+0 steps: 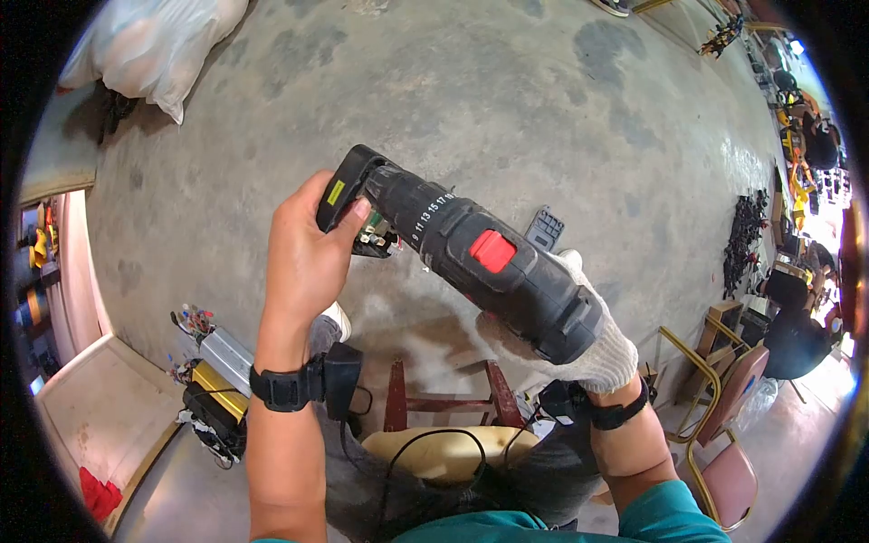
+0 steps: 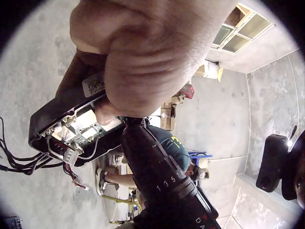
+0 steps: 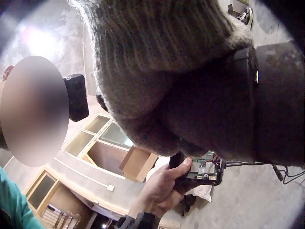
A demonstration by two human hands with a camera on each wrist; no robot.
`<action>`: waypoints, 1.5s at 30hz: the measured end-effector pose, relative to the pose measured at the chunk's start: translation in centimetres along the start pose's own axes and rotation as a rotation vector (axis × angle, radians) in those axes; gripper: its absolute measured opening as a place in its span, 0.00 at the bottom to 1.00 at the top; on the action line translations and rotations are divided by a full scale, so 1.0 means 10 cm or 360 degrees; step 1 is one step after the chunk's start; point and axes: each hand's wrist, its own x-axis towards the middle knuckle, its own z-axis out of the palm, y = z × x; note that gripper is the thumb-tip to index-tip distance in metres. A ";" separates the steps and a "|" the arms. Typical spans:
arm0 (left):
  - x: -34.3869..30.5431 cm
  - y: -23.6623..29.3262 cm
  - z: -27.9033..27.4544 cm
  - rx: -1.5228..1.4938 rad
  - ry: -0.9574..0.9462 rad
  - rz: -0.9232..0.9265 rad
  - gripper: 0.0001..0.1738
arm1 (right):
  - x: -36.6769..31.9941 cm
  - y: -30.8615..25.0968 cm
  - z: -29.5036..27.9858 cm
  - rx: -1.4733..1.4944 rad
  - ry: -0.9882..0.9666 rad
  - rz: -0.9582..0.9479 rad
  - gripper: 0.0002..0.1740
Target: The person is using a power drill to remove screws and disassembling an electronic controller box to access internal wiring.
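Observation:
My bare left hand [image 1: 308, 240] grips a black plastic case [image 1: 342, 188] with a yellow label, thumb on its inner side. In the left wrist view the case lies open, showing a green circuit board [image 2: 88, 132] with a white connector [image 2: 70, 156] and loose wires. My right hand [image 1: 602, 357], in a white knitted glove, holds a black power drill [image 1: 444, 240] with a red switch and a numbered collar. The drill points toward the case, its front end right at the board by my left thumb. The bit's tip is hidden.
A small grey plastic part [image 1: 545, 228] lies on the concrete floor beyond the drill. Silver and gold boxes [image 1: 226, 357] with wires sit at left. A white bag [image 1: 154, 54] stands far left, pink chairs [image 1: 729, 475] at right. Another person [image 2: 169, 145] is nearby.

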 end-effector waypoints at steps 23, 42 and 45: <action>0.00 -0.06 0.04 -0.0082 0.0023 -0.0001 0.06 | 0.00 0.06 -0.04 -0.0005 -0.0186 0.0002 0.36; 0.00 -0.04 0.04 -0.0074 0.0013 -0.0017 0.06 | -0.02 0.08 -0.03 0.0187 -0.0131 0.0097 0.39; -0.01 -0.03 0.04 -0.0082 0.0012 -0.0013 0.06 | -0.05 0.16 -0.01 0.0082 -0.0038 -0.0045 0.39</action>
